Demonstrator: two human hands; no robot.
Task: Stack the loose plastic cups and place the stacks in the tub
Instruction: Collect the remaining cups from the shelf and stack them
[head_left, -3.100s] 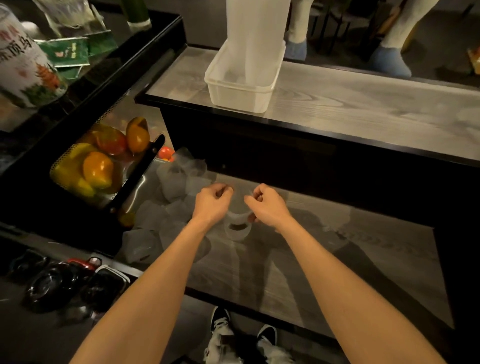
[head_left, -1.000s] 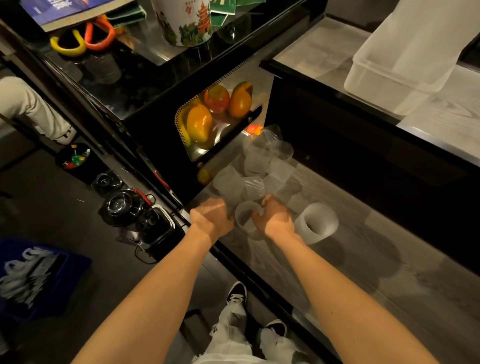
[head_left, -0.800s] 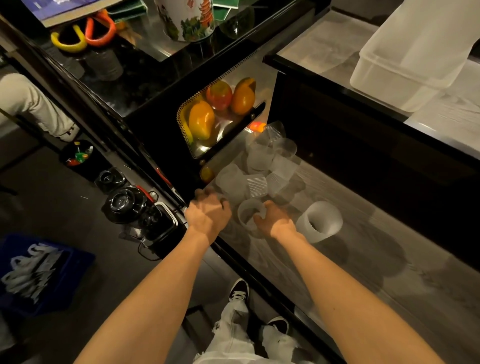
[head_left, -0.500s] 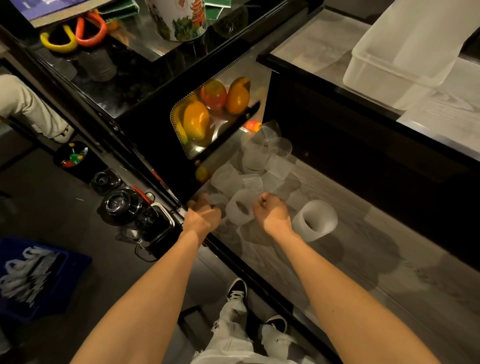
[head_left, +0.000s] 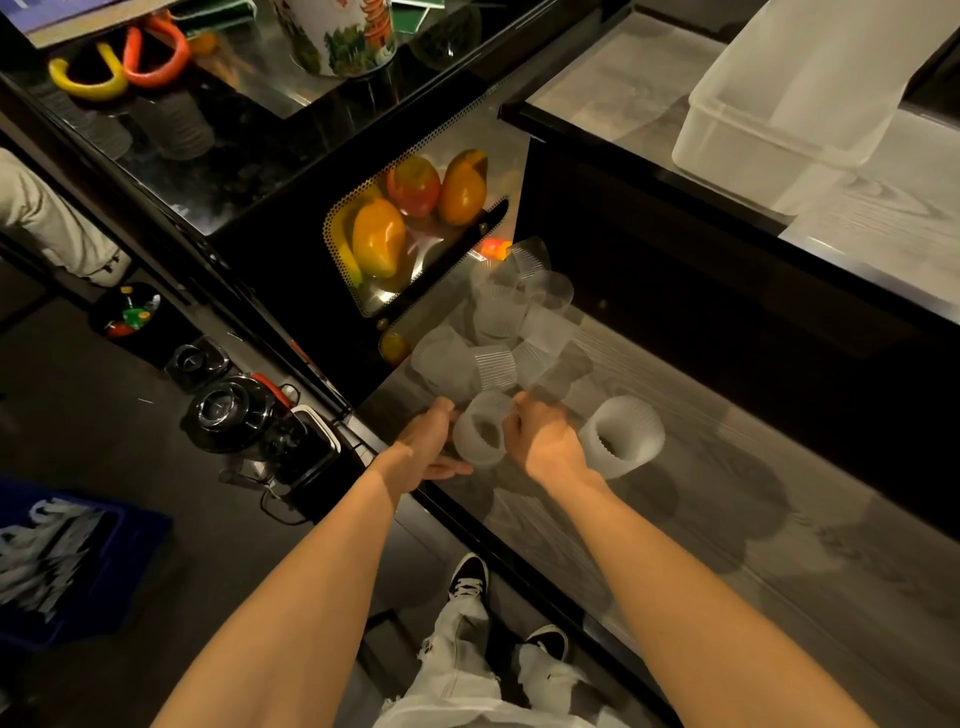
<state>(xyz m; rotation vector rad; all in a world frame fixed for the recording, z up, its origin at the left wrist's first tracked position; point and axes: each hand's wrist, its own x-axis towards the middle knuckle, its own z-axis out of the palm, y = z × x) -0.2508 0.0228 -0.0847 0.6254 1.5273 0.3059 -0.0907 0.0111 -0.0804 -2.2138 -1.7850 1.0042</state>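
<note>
Gripping a frosted cup (head_left: 480, 434), left hand (head_left: 423, 449) and right hand (head_left: 540, 441) clamp its sides, apparently steadying it for stacking; loose cups (head_left: 498, 332) lie just beyond.

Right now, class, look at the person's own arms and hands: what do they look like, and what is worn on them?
The left arm and right arm are bare as far as the frame shows; no sleeves appear. The left hand and right hand are bare too: no gloves, and no watch, bracelet or ring is visible.
</note>
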